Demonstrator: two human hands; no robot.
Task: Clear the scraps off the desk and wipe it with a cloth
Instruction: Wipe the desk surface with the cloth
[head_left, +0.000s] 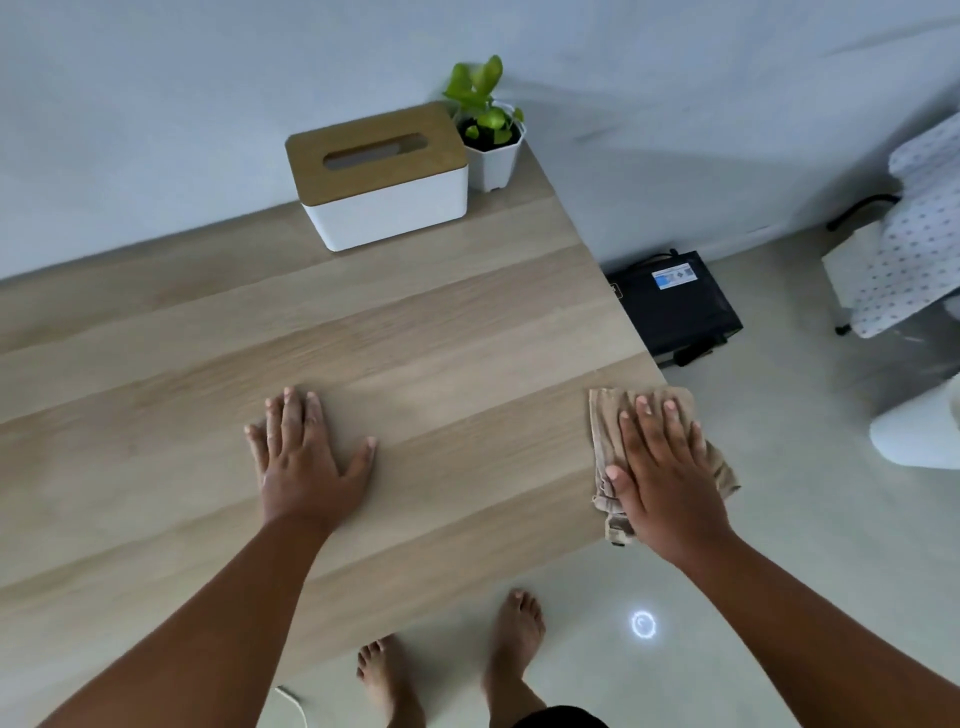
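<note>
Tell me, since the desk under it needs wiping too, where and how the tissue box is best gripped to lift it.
Grip the tissue box by its two short white end walls, one hand on each, coming down from above. It is probably too wide for one hand, and the wooden lid may only rest on top, so avoid lifting by it. The potted plant stands close beside its right end, so slip those fingers in carefully.

Both forearms are bare, with no sleeves, watch or rings showing. The feet (452, 670) are bare too. A dark garment edge (561, 717) shows at the bottom.
</note>
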